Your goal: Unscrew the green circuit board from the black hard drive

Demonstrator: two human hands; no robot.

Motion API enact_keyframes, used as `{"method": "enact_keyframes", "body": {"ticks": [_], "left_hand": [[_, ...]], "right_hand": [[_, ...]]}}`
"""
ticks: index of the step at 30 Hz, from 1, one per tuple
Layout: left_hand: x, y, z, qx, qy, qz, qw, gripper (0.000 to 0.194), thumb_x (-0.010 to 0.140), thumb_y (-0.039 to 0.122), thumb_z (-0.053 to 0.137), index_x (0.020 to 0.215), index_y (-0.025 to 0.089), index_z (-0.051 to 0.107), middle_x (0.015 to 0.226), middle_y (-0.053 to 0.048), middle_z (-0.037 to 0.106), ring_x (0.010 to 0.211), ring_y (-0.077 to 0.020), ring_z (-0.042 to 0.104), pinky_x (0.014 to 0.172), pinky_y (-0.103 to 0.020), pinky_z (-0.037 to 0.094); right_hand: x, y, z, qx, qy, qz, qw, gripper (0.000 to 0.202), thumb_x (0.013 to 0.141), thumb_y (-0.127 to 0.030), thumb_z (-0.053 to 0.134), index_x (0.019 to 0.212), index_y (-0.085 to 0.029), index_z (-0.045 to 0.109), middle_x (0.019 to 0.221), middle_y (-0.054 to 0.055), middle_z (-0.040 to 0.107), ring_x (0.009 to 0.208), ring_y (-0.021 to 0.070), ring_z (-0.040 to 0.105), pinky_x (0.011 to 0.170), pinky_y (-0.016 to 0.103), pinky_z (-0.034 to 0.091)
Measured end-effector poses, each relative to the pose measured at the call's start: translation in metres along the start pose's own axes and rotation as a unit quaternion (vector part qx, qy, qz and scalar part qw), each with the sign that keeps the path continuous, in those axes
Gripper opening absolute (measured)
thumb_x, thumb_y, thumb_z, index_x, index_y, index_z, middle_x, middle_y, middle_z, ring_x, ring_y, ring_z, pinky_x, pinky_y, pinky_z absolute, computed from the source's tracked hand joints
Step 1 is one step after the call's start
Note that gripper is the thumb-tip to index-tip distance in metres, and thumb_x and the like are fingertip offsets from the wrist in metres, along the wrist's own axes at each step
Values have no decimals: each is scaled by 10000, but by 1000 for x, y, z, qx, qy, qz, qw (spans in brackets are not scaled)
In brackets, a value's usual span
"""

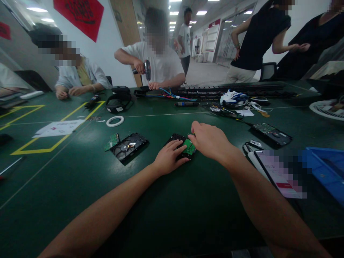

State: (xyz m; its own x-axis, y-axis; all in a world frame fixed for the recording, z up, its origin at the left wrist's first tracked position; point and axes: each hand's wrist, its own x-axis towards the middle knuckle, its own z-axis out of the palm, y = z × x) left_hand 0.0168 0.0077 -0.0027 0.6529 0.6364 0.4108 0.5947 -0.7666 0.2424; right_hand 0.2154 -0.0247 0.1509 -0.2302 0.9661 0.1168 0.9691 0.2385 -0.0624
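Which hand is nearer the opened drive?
Left. The left hand is right of the opened drive, on another drive; the right hand is farther right.

Green tabletop marked with yellow tape. White wall bears a red paper hanging. Ceiling lights lit above a pale floor; glazed partition at right.

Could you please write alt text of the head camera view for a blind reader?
The left hand rests on a hard drive on a green table, with the right hand curled at the drive's green circuit board; opposite, a person holds a power drill.
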Motion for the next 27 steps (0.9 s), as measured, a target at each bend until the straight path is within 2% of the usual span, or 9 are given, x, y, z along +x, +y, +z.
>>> {"method": "enact_keyframes", "body": {"ticks": [7,10,12,14,19,24,27], "left_hand": [[0,-1,1,9,-2,0,1000,599,1005,583,611,1506,259,560,1564,-118,525,1469,-341,472,1214,-563,424],[0,0,1,5,-5,1,1000,606,1006,579,610,1515,254,549,1568,-121,522,1475,-338,467,1217,-558,421],[0,0,1,5,-6,2,1000,609,1007,577,609,1516,249,547,1569,-124,520,1475,-336,467,1223,-553,415],[0,0,1,6,-1,0,1000,603,1004,580,614,1507,253,556,1568,-121,522,1472,-337,473,1222,-558,414],[-1,-1,2,0,0,-3,1000,607,1000,573,625,1521,275,539,1565,-115,528,1469,-341,476,1199,-574,437],[-1,-3,5,7,1,0,1000,606,1001,582,618,1513,267,550,1561,-113,530,1468,-338,475,1214,-566,421],[0,-3,4,3,3,3,1000,617,996,576,629,1523,268,539,1566,-115,525,1470,-341,473,1213,-570,422]], "right_hand": [[1,3,2,42,-3,-57,997,272,910,-154,561,1172,-156,634,1139,139,709,962,267,682,746,364,429],[-1,2,1,29,-5,-52,998,260,955,-237,560,1194,-158,628,1145,149,702,945,275,681,732,367,430],[-2,1,-1,13,-2,-30,999,285,1024,-335,493,1202,-157,626,1124,160,705,906,290,686,696,373,424],[-2,1,-1,2,-3,-12,1000,322,1060,-367,427,1193,-157,633,1087,163,714,874,294,687,675,377,418],[-1,3,0,11,-10,-39,999,230,999,-281,538,1169,-164,640,1141,159,711,899,285,683,691,372,413],[-1,2,0,46,-20,-73,996,260,930,-152,549,1183,-162,609,1171,135,695,982,267,671,725,351,416],[-2,1,0,48,-16,-78,996,234,951,-199,541,1176,-171,602,1155,131,698,969,272,677,715,354,417]]}}
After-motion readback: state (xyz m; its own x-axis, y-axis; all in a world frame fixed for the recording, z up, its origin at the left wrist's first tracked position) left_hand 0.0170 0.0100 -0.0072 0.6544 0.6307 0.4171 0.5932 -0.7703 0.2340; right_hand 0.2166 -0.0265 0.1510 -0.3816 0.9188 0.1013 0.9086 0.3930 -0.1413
